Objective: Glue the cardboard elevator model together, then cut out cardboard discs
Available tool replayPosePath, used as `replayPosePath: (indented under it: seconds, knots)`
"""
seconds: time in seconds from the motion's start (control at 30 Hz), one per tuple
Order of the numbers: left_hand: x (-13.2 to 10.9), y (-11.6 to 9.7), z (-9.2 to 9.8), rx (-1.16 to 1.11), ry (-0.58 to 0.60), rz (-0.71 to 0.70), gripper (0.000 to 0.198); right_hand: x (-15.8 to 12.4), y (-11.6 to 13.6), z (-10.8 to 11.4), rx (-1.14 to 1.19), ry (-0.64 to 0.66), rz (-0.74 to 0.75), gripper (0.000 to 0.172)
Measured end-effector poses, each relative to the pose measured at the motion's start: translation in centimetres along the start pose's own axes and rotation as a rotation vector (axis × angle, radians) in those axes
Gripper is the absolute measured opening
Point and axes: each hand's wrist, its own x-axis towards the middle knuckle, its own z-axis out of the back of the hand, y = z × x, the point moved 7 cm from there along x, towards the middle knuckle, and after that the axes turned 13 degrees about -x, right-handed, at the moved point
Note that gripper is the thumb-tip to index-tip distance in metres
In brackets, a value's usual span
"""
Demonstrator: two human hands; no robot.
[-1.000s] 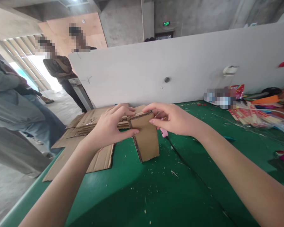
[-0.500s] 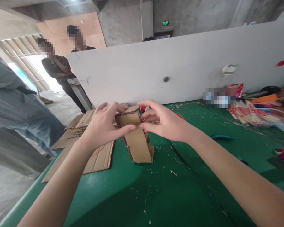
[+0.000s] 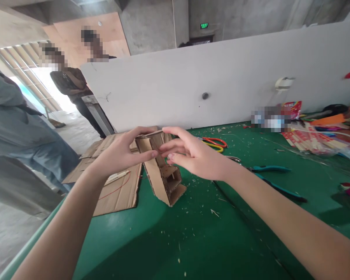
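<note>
Turned since the earlier frame, the cardboard structure (image 3: pixel 155 177) shows its hollow right side, between the left hand (image 3: pixel 124 151), part-open and clasping its upper left, and the right hand (image 3: pixel 194 155), loosely curled, its grip unclear. Teal-handled pliers (image 3: pixel 272 168) lie right; a white panel (image 3: pixel 236 77) stands far.

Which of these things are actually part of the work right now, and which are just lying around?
In use, it seems:
cardboard structure
left hand and right hand, at its upper part

Apparently just lying about:
tool with red and yellow handles
teal-handled pliers
flat cardboard
orange piece, far right
</note>
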Motion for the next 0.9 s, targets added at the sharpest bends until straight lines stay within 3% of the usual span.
replayPosePath:
  seconds: [0.17,0.3,0.5,0.77,0.9]
  knots:
    - [-0.1,1.3,0.3,-0.093,0.045,0.019,0.061,-0.2,0.0,2.9,-0.119,-0.144,-0.012,0.05]
    - [-0.3,2.2,0.6,-0.159,0.077,0.055,0.063,-0.7,-0.4,4.8,-0.34,-0.248,-0.056,0.048]
    - [-0.7,3.0,0.7,-0.275,0.193,0.15,0.066,-0.4,-2.1,4.3,-0.615,-0.206,-0.102,0.048]
    - [-0.4,2.1,-0.2,-0.463,0.208,0.075,0.056,1.3,-5.0,0.9,-0.308,-0.174,-0.114,0.046]
    - [-0.3,1.5,-0.2,-0.415,0.218,-0.002,0.055,1.6,-6.1,-0.2,-0.12,-0.163,-0.127,0.045]
